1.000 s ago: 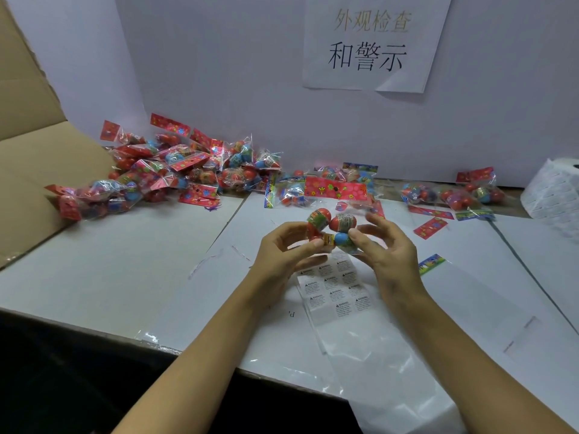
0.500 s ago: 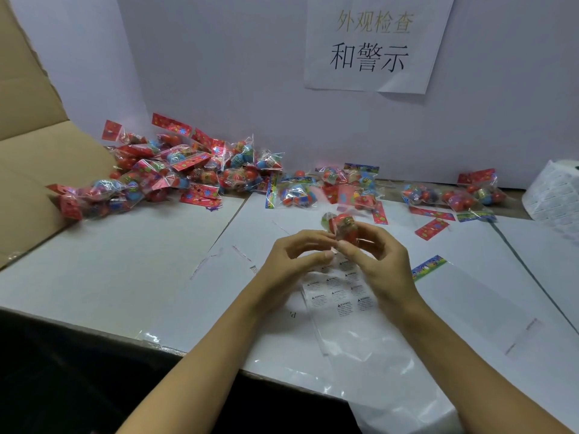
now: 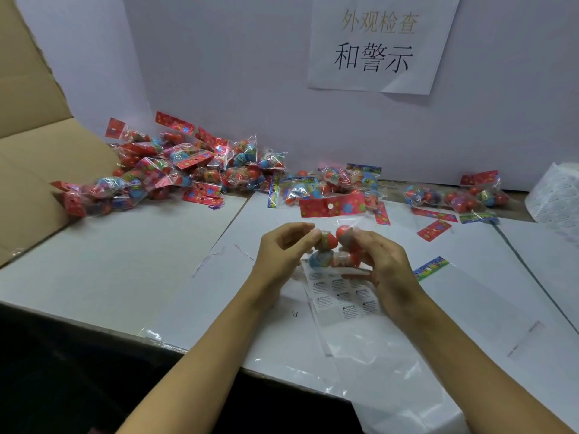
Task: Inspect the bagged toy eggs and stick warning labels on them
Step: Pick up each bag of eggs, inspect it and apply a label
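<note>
I hold one clear bag of toy eggs (image 3: 332,245) above the table, its red header card standing upright at the top. My left hand (image 3: 283,252) pinches the bag's left side with thumb and fingers. My right hand (image 3: 380,261) grips the right side, fingers curled round the eggs. Inside are red, blue and patterned eggs, partly hidden by my fingers. Right below my hands lies a sheet of warning labels (image 3: 343,297) on the white table.
A big pile of bagged eggs (image 3: 175,173) lies at the back left beside a cardboard box flap (image 3: 34,170). More bags (image 3: 460,195) lie at the back right near a label roll (image 3: 556,195). A clear plastic sheet (image 3: 391,364) overhangs the table's front edge.
The bag has turned in my hands: its red header card, folded down half a second ago, now stands up at the top. Both hands stay on the bag, slightly apart.
</note>
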Demonstrator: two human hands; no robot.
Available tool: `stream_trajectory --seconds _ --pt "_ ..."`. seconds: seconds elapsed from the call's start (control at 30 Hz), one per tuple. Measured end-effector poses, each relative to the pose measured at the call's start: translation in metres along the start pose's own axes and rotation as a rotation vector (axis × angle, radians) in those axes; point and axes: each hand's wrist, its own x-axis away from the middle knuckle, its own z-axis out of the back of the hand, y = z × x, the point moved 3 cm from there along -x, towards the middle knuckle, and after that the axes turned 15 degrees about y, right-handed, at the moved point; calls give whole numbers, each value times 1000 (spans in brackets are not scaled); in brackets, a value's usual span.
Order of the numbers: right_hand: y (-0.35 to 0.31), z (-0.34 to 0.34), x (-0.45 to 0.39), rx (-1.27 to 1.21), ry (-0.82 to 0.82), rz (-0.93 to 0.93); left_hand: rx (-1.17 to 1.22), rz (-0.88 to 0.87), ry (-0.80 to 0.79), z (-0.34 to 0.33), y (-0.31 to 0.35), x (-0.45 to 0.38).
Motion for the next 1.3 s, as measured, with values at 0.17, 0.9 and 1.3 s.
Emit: stream_trajectory --seconds 0.17,0.9,1.3 --pt "2 -1 -1 51 98 -22 -19 -37 -21 -2 3 3" --pt "-9 0 1 -239 82 -108 -22 -12 -305 -9 8 15" --pt "-4 -12 10 27 26 145 230 124 -296 -10 10 14"
